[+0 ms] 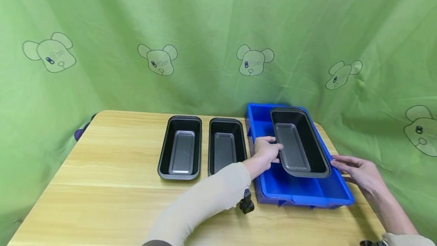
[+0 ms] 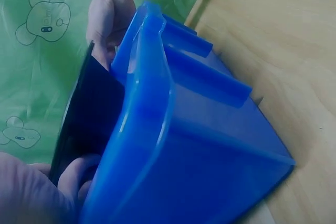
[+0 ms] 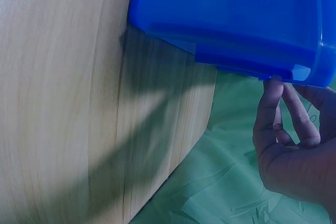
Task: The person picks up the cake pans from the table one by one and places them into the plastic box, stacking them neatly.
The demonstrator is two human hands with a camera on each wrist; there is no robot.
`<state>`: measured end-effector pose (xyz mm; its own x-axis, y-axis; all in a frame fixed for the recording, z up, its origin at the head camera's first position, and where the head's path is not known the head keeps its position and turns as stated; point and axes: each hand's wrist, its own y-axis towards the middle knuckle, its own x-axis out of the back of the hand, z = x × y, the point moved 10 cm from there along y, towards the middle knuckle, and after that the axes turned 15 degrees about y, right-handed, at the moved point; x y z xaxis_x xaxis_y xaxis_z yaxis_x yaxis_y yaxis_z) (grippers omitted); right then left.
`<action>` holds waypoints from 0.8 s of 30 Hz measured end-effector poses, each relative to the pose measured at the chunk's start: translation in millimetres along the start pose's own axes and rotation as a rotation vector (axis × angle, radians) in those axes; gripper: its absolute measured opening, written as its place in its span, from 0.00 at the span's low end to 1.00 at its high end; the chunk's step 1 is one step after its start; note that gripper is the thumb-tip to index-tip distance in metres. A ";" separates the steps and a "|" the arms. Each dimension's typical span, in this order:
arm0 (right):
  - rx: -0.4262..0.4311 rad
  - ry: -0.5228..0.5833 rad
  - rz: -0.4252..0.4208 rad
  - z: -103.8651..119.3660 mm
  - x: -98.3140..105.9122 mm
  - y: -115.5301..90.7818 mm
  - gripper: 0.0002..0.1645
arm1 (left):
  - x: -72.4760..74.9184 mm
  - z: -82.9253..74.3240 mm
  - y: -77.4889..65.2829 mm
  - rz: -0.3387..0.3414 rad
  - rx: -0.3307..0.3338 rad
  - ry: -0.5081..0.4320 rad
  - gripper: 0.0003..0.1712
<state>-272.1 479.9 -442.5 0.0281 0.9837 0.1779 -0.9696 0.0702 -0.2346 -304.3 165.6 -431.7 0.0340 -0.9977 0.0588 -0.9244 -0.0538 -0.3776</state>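
A black loaf pan point(image 1: 293, 145) sits tilted in the blue plastic bin point(image 1: 288, 193), its right side against the bin's right wall. My left hand point(image 1: 266, 150) grips the pan's left rim, with fingers curled at the edge in the left wrist view. On the bin's right side, my right hand point(image 1: 362, 174) holds the rim; the right wrist view shows its fingertips point(image 3: 273, 85) under the lip. Two more black loaf pans stand on the table left of the bin: one pan point(image 1: 184, 151) farther left and another pan point(image 1: 224, 149) partly hidden by my left sleeve.
The wooden table point(image 1: 112, 200) carries the pans and bin. A green curtain point(image 1: 205, 18) with mouse-like drawings hangs behind the table and down its right side. A small black device point(image 1: 246, 202) is at my left wrist.
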 end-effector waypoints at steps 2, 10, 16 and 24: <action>0.000 -0.014 -0.003 0.3 0.3 0.2 0.09 | 0.4 -1.1 0.1 -0.024 0.003 0.026 0.21; 0.005 -0.049 -0.009 -0.1 1.7 -0.3 0.09 | -7.7 -0.2 0.5 -0.030 0.021 0.033 0.22; 0.002 -0.055 -0.009 -1.0 3.0 -0.2 0.08 | -17.8 4.2 -0.6 -0.046 0.034 0.057 0.22; 0.007 -0.034 -0.008 0.4 1.7 -0.7 0.09 | -30.4 21.8 -5.5 -0.025 0.067 0.082 0.23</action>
<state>-271.5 481.4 -441.7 0.0273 0.9769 0.2118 -0.9710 0.0762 -0.2265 -292.0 195.3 -451.6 0.0236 -0.9894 0.1432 -0.8960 -0.0845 -0.4360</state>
